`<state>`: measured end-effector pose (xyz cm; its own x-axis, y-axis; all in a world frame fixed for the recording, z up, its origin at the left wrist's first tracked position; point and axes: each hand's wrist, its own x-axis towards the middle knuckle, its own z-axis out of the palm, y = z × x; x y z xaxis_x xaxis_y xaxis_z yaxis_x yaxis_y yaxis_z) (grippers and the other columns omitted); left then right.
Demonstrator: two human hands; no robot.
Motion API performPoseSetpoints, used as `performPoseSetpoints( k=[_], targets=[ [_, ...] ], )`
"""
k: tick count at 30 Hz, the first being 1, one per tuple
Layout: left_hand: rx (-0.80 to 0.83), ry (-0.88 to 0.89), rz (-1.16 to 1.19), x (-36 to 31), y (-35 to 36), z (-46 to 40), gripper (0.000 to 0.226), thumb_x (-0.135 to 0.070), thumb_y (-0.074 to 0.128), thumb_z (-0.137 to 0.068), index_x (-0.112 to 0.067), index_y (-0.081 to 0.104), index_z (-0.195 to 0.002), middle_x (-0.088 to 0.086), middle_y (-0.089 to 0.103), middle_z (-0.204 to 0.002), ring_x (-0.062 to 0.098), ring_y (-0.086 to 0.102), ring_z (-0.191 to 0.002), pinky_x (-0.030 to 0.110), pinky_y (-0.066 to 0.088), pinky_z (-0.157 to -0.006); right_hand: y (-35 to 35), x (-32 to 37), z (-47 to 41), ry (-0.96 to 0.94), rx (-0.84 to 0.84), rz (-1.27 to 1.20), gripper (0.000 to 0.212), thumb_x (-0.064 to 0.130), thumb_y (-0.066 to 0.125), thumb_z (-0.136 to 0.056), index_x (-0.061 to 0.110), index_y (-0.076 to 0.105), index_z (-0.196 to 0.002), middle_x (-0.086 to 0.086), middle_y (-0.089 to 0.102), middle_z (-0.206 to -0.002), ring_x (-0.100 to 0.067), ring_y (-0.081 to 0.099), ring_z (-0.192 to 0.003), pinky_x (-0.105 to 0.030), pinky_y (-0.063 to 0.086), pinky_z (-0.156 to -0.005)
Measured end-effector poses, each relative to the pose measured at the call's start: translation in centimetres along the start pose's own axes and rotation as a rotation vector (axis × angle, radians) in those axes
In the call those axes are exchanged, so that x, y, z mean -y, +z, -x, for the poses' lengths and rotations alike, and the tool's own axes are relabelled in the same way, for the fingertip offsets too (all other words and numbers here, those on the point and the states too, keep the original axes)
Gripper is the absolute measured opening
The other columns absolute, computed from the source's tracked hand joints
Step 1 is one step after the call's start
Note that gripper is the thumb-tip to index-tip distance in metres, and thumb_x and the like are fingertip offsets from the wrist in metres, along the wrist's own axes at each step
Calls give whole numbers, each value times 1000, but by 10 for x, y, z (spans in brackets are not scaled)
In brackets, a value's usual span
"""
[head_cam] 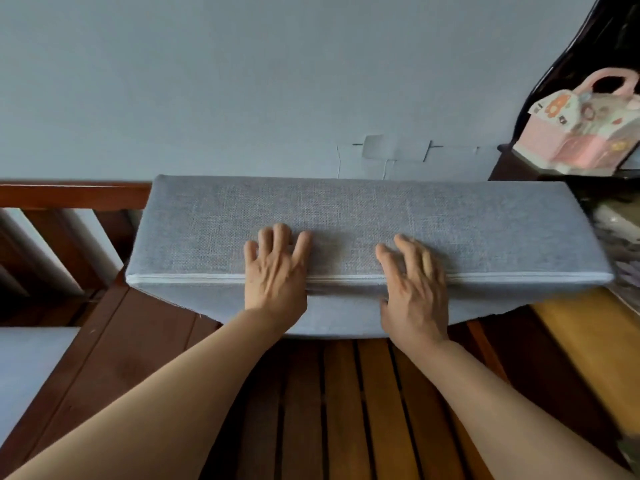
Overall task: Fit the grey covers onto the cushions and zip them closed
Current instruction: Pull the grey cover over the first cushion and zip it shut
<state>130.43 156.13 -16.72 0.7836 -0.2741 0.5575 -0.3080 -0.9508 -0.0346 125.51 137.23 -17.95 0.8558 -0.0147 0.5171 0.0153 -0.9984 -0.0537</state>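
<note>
The grey fabric-covered rectangular cushion [346,216] is stood on the slatted wooden bench [346,410], against the wall. Its zipped edge is pressed by the left hand [275,271] and right hand [414,289], fingers flat, nothing gripped.

From where I stand, no writing, brand, number or sign is legible anywhere. The pink gift bag [585,133] at the far right carries printed cartoon pictures, but any lettering among them is too small and blurred to make out.
</note>
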Motion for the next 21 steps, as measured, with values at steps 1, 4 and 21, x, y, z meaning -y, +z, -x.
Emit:
performPoseSetpoints(
  k=[1, 4, 21],
  targets=[
    [16, 16, 16, -6, -1, 11, 73, -11, 80, -38, -15, 40, -99, 12, 44, -109, 30, 36, -100, 45, 40, -82, -3, 0, 15, -14, 6, 14, 83, 0, 81, -49, 17, 51, -125, -15, 45, -136, -34, 40, -125, -47, 41, -96],
    [69, 106, 48, -17, -2, 47, 65, -9, 73, -44, -13, 36, -97, 14, 29, -137, 34, 25, -129, 58, 29, -102, -7, -4, 63, -70, 22, 60, 82, 1, 81, -49, 18, 51, -123, -17, 47, -132, -35, 42, -122, -51, 43, -92],
    [187, 313, -21, -85, 31, 263, 122, -15, 73, -52, -24, 3, -151, 9, -10, -157, 31, -4, -145, 58, 9, -107, 30, -41, 260, -277, 114, 73, 115, 16, 85, -55, 23, 20, -149, -15, 12, -156, -34, 13, -144, -56, 19, -111]
  ],
)
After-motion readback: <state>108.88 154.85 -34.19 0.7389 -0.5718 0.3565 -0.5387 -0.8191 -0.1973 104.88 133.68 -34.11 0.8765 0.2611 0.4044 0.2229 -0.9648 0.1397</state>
